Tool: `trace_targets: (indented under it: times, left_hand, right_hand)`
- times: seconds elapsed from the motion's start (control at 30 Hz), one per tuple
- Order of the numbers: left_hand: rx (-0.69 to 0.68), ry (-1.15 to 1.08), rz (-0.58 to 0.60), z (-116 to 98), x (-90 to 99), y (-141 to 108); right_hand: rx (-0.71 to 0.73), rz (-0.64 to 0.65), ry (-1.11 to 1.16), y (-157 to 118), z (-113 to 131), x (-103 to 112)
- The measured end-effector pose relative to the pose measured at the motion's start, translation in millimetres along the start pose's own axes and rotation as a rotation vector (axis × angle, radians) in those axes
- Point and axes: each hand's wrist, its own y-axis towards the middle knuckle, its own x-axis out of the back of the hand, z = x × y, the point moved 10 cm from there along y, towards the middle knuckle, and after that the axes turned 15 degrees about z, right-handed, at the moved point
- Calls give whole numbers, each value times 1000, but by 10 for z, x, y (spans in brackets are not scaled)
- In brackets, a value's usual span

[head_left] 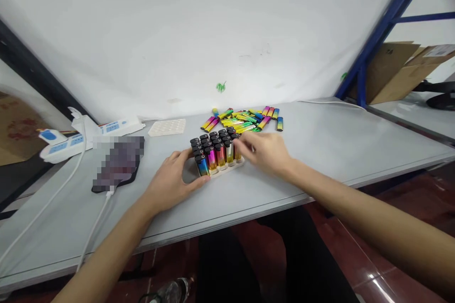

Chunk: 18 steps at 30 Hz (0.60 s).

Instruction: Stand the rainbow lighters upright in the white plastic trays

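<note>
Several cigarette lighters (221, 154) with black tops and shiny rainbow bodies stand upright in rows in a white holder tray (227, 169). My left hand (172, 177) wraps around the left end of the tray, thumb at its front corner and fingers behind. At the right end, my right hand (266, 151) has its fingers bent together against a lighter in the last column; its fingertips are partly hidden. Behind the tray lies a loose pile of shiny multicoloured lighter-shaped pieces (245, 120).
A flat white tray with a dimpled surface (167, 127) lies left of the pile. Further left are a phone (119, 163) on a white cable and power strips (92, 135). The grey table (320, 151) meets a white wall; cardboard boxes (401, 71) stand beyond the blue frame.
</note>
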Motion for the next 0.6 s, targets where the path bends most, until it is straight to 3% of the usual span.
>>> trace_targets:
  times: [0.13, 0.23, 0.33, 0.43, 0.6]
  left_hand:
    - [11, 15, 14, 31, -7, 5]
    - [1, 11, 11, 28, -2, 5]
    - [6, 1, 5, 29, 5, 4]
    - [39, 9, 7, 56, 4, 2]
    - [57, 25, 1, 77, 15, -4]
  right_hand:
    - [-61, -59, -64, 48, -755, 135]
    - [5, 76, -128, 46, -1078, -20]
    - [9, 155, -117, 5, -1206, -141]
    - [6, 158, -54, -8, -1174, -172]
    - [-59, 41, 301, -12, -1201, -78]
